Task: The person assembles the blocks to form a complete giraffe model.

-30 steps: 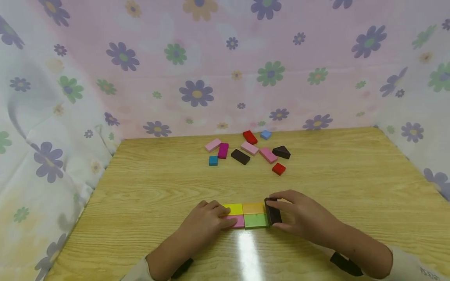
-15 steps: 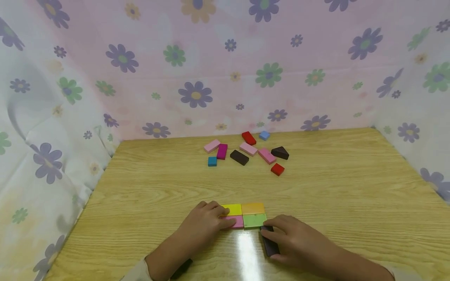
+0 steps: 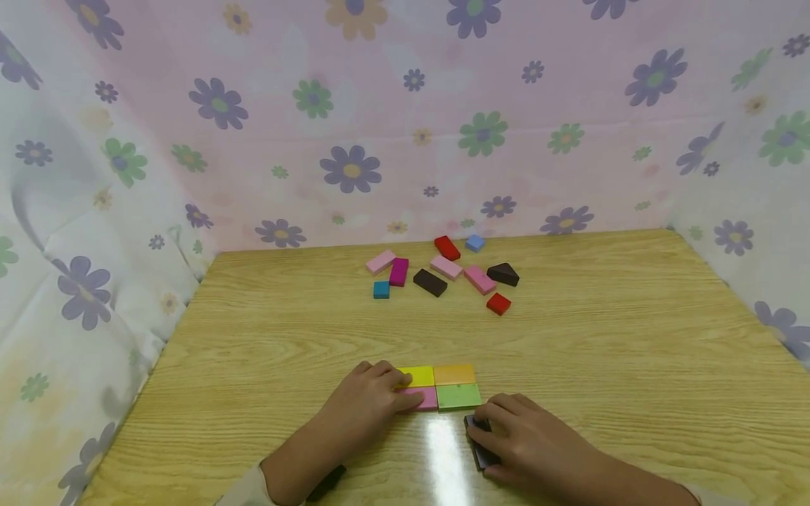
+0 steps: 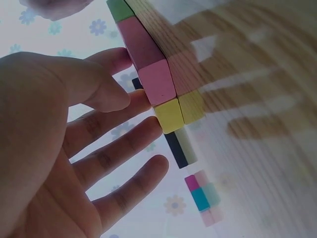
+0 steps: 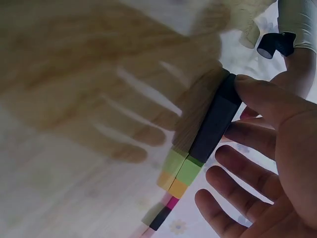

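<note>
In the head view my left hand (image 3: 363,404) rests its fingertips on the left ends of a yellow block (image 3: 419,377) and a pink block (image 3: 425,399). These lie flush with an orange block (image 3: 454,374) and a green block (image 3: 458,396), making a two-by-two rectangle. The left wrist view shows the fingers (image 4: 131,139) extended, touching the pink and yellow blocks. My right hand (image 3: 531,436) pinches a long black block (image 5: 215,121) between thumb and index finger, its other fingers loose. That block lies slanted on the table, just in front of the green one's right corner.
Farther back on the wooden table (image 3: 285,316) several loose blocks are scattered: a blue block (image 3: 381,289), a magenta block (image 3: 399,272), a dark rectangular block (image 3: 430,282), a red block (image 3: 498,303) and a dark triangular block (image 3: 503,274). Flowered cloth (image 3: 354,105) encloses the back and sides.
My right hand has brought the black block from the rectangle's right side toward the near edge, below the green block. The left hand has stayed on the yellow and pink blocks.
</note>
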{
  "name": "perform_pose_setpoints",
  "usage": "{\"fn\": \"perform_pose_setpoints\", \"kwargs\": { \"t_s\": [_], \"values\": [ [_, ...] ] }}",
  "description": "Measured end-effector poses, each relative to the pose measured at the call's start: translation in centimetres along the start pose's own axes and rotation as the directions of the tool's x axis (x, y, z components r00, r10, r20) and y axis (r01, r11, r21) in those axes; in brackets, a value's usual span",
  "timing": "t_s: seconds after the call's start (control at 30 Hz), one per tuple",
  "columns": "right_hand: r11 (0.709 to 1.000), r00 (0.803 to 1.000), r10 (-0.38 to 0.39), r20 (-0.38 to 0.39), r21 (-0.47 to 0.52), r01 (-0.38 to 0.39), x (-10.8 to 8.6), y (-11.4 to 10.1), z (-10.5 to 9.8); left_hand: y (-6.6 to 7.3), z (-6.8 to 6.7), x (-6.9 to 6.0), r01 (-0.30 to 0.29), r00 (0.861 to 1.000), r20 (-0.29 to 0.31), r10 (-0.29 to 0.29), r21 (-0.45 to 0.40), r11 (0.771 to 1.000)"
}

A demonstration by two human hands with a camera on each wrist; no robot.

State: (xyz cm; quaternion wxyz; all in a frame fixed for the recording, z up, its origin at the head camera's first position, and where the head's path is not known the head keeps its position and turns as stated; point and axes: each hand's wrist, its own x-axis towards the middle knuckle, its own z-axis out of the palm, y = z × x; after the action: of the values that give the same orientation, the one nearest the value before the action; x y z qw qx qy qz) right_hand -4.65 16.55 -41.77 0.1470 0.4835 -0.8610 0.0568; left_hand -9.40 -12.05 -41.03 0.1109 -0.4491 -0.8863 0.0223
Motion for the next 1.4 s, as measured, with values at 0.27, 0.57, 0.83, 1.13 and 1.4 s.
{"fn": "perform_pose_setpoints", "kwargs": {
  "t_s": [0.27, 0.57, 0.83, 1.13, 1.4],
  "values": [
    [0.999, 1.0, -0.007, 0.0, -0.043, 0.007, 0.2, 0.3, 0.1, 0.0, -0.2, 0.0, 0.006, 1.0, 0.011, -0.006, -0.012, 1.0],
    [0.999, 1.0, 0.004, 0.007, -0.048, -0.004, 0.5, 0.4, 0.2, 0.0, -0.3, -0.1, 0.018, 0.999, 0.036, -0.017, -0.029, 0.999],
    [0.999, 0.999, 0.025, 0.021, -0.028, -0.024, 0.5, 0.3, 0.2, 0.0, -0.2, 0.0, 0.026, 0.998, 0.058, -0.024, -0.036, 0.999],
    [0.979, 0.984, 0.169, 0.054, 0.104, -0.174, 1.3, 2.1, -1.1, -0.2, -0.1, 0.1, 0.006, 0.999, 0.038, -0.005, -0.026, 1.0],
    [0.96, 0.962, 0.272, 0.006, 0.066, -0.272, 4.2, 8.9, -1.3, -0.3, -0.1, 0.0, 0.008, 0.999, 0.042, -0.007, -0.042, 0.999]
  ]
}}
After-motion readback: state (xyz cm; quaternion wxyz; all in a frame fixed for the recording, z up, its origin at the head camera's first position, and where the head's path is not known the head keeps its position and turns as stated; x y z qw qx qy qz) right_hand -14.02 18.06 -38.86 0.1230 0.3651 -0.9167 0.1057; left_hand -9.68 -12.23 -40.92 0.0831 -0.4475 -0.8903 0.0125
